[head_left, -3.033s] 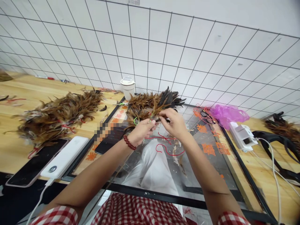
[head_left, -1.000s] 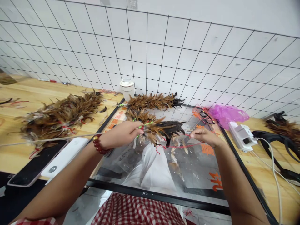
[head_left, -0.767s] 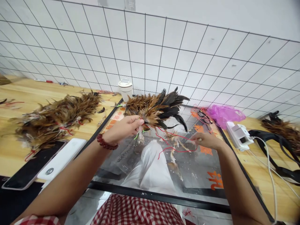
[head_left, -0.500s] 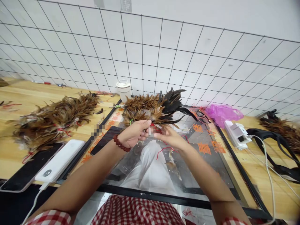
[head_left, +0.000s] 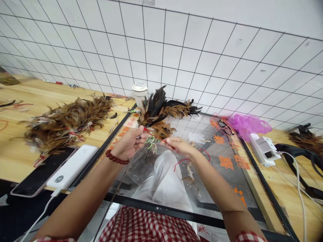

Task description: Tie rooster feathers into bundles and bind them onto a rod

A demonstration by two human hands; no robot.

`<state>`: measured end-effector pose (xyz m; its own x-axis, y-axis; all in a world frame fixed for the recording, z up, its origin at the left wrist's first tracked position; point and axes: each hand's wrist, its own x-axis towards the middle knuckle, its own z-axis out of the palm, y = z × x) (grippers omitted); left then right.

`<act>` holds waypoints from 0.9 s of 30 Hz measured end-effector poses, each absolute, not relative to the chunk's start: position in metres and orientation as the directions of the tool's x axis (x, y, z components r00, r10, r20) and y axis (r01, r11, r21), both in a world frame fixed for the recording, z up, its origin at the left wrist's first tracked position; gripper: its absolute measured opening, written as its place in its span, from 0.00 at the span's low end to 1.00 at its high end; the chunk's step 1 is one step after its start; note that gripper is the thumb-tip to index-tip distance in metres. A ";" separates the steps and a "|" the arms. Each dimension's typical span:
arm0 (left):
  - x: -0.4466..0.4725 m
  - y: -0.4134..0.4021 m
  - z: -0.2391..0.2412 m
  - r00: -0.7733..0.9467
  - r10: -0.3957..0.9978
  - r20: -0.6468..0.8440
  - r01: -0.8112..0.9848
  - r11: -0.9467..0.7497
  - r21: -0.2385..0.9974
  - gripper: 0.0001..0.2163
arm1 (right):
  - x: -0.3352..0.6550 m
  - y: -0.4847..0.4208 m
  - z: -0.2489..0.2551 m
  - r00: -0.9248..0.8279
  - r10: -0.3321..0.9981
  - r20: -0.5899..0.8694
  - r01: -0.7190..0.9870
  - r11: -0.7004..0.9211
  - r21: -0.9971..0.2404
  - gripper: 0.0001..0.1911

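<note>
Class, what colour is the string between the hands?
Red; the string shows best in the head view.

**Bench edges, remote feed**

Left on my feed: dark-screened phone with a pale rim [head_left: 42, 176], flat on the light wooden tabletop [head_left: 12, 161]; oblong white power bank [head_left: 73, 166] just beside it, white cable [head_left: 56, 192] in its near end. Far side: white lidded cup [head_left: 140, 95], upright, near the white black-gridded wall [head_left: 202, 33]. Right, I log a crumpled translucent magenta plastic bag [head_left: 249, 126], boxy white power adapter [head_left: 263, 148] close by.
</note>
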<state>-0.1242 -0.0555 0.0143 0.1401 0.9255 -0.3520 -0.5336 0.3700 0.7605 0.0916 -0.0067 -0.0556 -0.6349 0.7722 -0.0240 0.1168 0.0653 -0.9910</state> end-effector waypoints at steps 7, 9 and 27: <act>-0.145 -0.057 0.019 0.080 0.932 -0.354 -0.530 0.340 0.777 0.08 | 0.063 0.036 -0.077 -0.684 0.658 0.317 0.570 0.752 -0.331 0.14; -0.144 -0.056 0.018 0.087 0.931 -0.353 -0.533 0.343 0.773 0.08 | 0.050 0.035 -0.079 -0.741 0.601 0.297 0.579 0.798 -0.170 0.14; -0.090 -0.029 -0.011 0.166 0.909 -0.383 -0.493 0.413 0.766 0.10 | 0.131 -0.010 -0.006 -0.609 0.741 0.282 0.212 0.495 -0.842 0.10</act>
